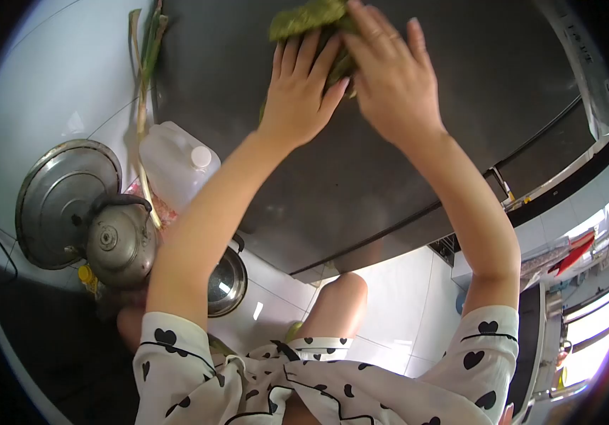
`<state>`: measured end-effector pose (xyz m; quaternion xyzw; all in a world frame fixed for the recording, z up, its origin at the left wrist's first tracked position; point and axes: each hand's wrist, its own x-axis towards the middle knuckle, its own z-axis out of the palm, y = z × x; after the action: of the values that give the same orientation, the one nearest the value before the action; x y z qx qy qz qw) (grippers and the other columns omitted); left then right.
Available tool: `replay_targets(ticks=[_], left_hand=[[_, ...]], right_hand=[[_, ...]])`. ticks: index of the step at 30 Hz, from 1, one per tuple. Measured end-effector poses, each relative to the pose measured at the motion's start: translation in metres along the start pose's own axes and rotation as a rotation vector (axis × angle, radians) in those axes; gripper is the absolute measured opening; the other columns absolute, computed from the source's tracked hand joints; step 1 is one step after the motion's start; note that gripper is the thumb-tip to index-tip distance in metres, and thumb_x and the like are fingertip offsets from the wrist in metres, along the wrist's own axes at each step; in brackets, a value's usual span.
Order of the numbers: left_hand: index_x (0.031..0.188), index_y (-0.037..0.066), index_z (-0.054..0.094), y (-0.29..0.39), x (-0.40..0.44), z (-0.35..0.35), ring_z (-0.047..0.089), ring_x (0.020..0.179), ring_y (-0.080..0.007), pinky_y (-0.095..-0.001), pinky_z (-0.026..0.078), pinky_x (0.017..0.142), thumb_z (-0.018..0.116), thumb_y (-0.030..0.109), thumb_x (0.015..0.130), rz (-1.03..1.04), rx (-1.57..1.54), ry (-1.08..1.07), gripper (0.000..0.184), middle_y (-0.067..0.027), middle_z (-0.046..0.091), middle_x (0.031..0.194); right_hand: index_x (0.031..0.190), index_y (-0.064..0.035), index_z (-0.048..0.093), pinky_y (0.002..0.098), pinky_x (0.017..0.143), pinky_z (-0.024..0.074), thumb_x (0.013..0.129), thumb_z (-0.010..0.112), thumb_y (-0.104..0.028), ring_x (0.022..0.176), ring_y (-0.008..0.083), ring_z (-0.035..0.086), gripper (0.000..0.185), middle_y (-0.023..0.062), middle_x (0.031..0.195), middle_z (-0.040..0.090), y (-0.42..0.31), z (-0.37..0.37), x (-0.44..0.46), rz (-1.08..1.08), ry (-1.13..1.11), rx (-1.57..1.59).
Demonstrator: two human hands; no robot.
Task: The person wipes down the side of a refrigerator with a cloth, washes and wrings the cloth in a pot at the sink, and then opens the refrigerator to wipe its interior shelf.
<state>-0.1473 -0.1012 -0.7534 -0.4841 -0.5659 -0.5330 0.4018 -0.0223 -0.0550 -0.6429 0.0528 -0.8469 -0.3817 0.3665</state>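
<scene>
A crumpled olive-green cloth [308, 20] lies against a large dark grey panel [318, 170] at the top of the head view. My left hand [299, 92] presses on the cloth with its fingers spread and stretched upward. Just to the right, my right hand [396, 78] has its fingers apart; its fingertips reach the cloth's right edge. Part of the cloth shows between the two hands. What lies under the left palm is hidden.
At the left are a round metal lid [49, 205], a kettle [116, 244], a plastic jug [173, 159] with a white cap and long green onions [143, 106]. A lidded pot [228, 283] stands on the tiled floor [389, 304]. A window [591, 340] shows at the lower right.
</scene>
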Motion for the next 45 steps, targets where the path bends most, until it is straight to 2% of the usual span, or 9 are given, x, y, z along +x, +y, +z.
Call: replay_targets(ticks=[5,11,17,22,25,27,34,41,45], left_hand=[[0.135,0.013,0.043,0.007,-0.024,0.003,0.032,0.127,-0.0405,-0.0558,0.025,0.105,0.054,0.033,0.087,0.108,-0.033,-0.159,0.053,-0.0172,0.037,0.137],[0.128,0.021,0.053,0.039,-0.178,0.024,0.03,0.133,-0.0336,-0.0543,0.025,0.109,0.061,0.03,0.082,0.058,-0.117,-0.544,0.048,-0.009,0.04,0.138],[0.123,0.022,0.059,0.057,-0.284,0.03,0.039,0.129,-0.0276,-0.0477,0.029,0.11,0.063,0.028,0.08,0.135,-0.036,-0.674,0.044,-0.0068,0.047,0.134],[0.122,0.023,0.059,0.068,-0.263,0.022,0.04,0.127,-0.0284,-0.0477,0.03,0.109,0.063,0.026,0.079,0.085,-0.056,-0.707,0.044,-0.0058,0.048,0.132],[0.122,0.024,0.059,0.078,-0.207,0.03,0.04,0.127,-0.0282,-0.0482,0.031,0.107,0.063,0.026,0.079,0.14,-0.081,-0.587,0.044,-0.0049,0.047,0.132],[0.123,0.024,0.059,0.087,-0.164,0.038,0.039,0.127,-0.0279,-0.0487,0.031,0.106,0.063,0.026,0.079,0.173,-0.125,-0.483,0.045,-0.0041,0.046,0.133],[0.125,0.024,0.056,0.123,-0.025,0.043,0.044,0.123,-0.0245,-0.0475,0.032,0.107,0.063,0.021,0.077,0.368,-0.237,-0.245,0.049,0.0003,0.047,0.131],[0.119,0.018,0.06,0.117,-0.104,0.054,0.047,0.117,-0.0241,-0.0448,0.036,0.105,0.057,0.017,0.08,0.41,-0.303,-0.383,0.04,0.0004,0.051,0.122],[0.114,0.019,0.064,0.1,-0.2,0.055,0.047,0.117,-0.0253,-0.0425,0.037,0.105,0.056,0.019,0.082,0.332,-0.297,-0.556,0.033,-0.0007,0.052,0.124]], right_hand=[[0.115,-0.004,0.058,0.0424,0.106,0.0326,0.076,0.055,-0.008,0.131,0.0212,0.04,0.04,0.0082,0.143,0.04,-0.014,-0.004,-0.047,0.141,-0.11,0.028],[0.118,-0.0053,0.059,0.0402,0.107,0.0312,0.08,0.05,-0.011,0.135,0.0221,0.034,0.039,0.0087,0.148,0.034,-0.088,0.013,-0.194,0.205,-0.4,0.067],[0.125,-0.0072,0.056,0.0379,0.111,0.0244,0.084,0.046,-0.016,0.137,0.019,0.03,0.043,0.0058,0.15,0.031,-0.152,0.018,-0.289,0.194,-0.675,0.131],[0.123,-0.0092,0.057,0.0444,0.109,0.0252,0.082,0.054,-0.021,0.136,0.0212,0.033,0.043,0.0078,0.149,0.032,-0.135,0.002,-0.278,0.204,-0.677,0.139],[0.12,-0.0058,0.057,0.0589,0.106,0.024,0.078,0.065,-0.025,0.137,0.0299,0.03,0.047,0.0168,0.148,0.029,-0.112,-0.006,-0.263,0.356,-0.565,0.085],[0.118,-0.0084,0.059,0.0564,0.106,0.0242,0.077,0.067,-0.026,0.136,0.025,0.033,0.045,0.0116,0.148,0.032,-0.088,-0.022,-0.237,0.491,-0.505,0.018],[0.127,-0.0001,0.049,0.0579,0.109,0.0177,0.078,0.057,-0.013,0.138,0.0366,0.026,0.051,0.0221,0.149,0.026,-0.004,-0.064,-0.18,0.603,-0.219,-0.156],[0.122,0.003,0.052,0.0609,0.106,0.0231,0.075,0.059,-0.012,0.134,0.0462,0.027,0.05,0.0284,0.144,0.028,-0.061,-0.027,-0.252,0.654,-0.241,-0.036],[0.119,0.0016,0.055,0.0583,0.105,0.0275,0.079,0.061,-0.017,0.131,0.0445,0.032,0.045,0.0276,0.143,0.03,-0.13,-0.001,-0.311,0.684,-0.436,0.082]])
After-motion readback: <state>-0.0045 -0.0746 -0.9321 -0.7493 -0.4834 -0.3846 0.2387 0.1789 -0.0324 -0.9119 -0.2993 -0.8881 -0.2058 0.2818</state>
